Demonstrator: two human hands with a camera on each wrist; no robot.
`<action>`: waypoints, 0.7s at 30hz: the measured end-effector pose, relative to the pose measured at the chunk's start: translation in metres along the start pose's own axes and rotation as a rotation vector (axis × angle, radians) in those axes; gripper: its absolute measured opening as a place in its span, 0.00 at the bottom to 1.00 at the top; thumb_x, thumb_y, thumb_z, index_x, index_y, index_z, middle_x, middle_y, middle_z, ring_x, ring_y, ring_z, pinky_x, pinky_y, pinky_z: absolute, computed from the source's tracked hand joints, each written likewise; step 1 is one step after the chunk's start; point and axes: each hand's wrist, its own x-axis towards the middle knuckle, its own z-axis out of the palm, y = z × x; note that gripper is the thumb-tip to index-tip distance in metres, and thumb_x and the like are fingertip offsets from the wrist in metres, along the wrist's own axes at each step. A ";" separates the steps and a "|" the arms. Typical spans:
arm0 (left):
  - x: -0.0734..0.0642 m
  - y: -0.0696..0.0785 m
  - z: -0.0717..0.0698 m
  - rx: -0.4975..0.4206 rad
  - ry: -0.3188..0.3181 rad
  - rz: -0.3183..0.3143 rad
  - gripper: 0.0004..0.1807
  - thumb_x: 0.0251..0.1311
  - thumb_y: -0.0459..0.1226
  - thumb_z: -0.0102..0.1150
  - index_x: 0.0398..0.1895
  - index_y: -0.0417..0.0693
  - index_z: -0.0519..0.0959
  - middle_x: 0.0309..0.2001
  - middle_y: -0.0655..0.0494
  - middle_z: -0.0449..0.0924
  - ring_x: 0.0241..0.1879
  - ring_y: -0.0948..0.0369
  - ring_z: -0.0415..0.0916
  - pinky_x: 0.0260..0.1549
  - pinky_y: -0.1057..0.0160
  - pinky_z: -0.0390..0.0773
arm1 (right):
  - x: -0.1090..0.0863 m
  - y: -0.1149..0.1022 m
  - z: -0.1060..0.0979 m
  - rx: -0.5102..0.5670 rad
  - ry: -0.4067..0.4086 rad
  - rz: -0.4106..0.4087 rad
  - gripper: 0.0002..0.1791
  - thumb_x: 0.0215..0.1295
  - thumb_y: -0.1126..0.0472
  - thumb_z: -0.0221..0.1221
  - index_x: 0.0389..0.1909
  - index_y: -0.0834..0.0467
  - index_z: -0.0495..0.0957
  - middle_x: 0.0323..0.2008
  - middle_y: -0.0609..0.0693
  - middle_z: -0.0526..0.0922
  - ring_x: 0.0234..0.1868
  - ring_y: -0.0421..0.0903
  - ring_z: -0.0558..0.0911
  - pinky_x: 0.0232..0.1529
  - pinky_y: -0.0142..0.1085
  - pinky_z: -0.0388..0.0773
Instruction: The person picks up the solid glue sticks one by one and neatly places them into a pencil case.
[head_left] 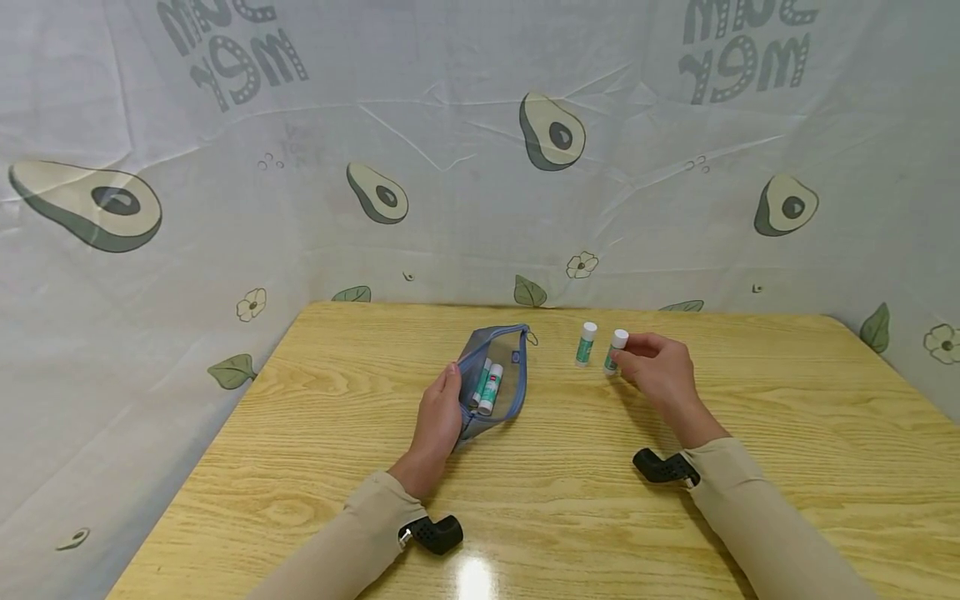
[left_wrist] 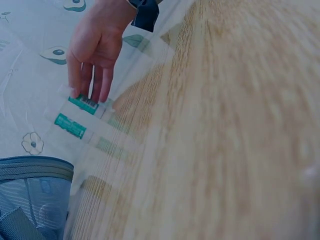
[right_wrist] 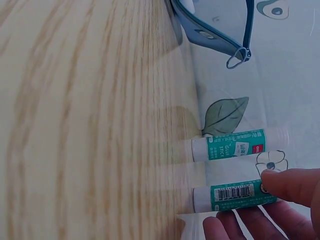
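My left hand [head_left: 437,417] holds a blue-grey mesh zipper pouch [head_left: 522,387] by its near left side, the thumb along the rim. The pouch gapes, and inside lie a glue stick [head_left: 492,389] with a green label and another [head_left: 481,385] beside it. To the right, my right hand [head_left: 663,379] pinches an upright glue stick [right_wrist: 232,196] between thumb and fingers, its base at the tabletop. Just left of that one, a second glue stick [right_wrist: 236,145] stands upright on its own, white cap up. In the left wrist view the left hand itself is out of sight.
The wooden table [head_left: 337,500] reaches back to a hanging cloth [head_left: 450,208] printed with avocados. A small cord loop [head_left: 532,337] hangs from the pouch's far corner. Black wrist devices [head_left: 438,535] sit at both sleeve cuffs.
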 end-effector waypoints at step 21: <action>-0.002 -0.003 -0.001 -0.023 -0.024 0.021 0.36 0.77 0.58 0.30 0.78 0.45 0.54 0.78 0.50 0.53 0.79 0.51 0.45 0.77 0.47 0.49 | 0.002 0.005 0.005 0.054 0.076 -0.076 0.23 0.69 0.55 0.61 0.60 0.64 0.76 0.55 0.62 0.80 0.40 0.33 0.82 0.44 0.30 0.85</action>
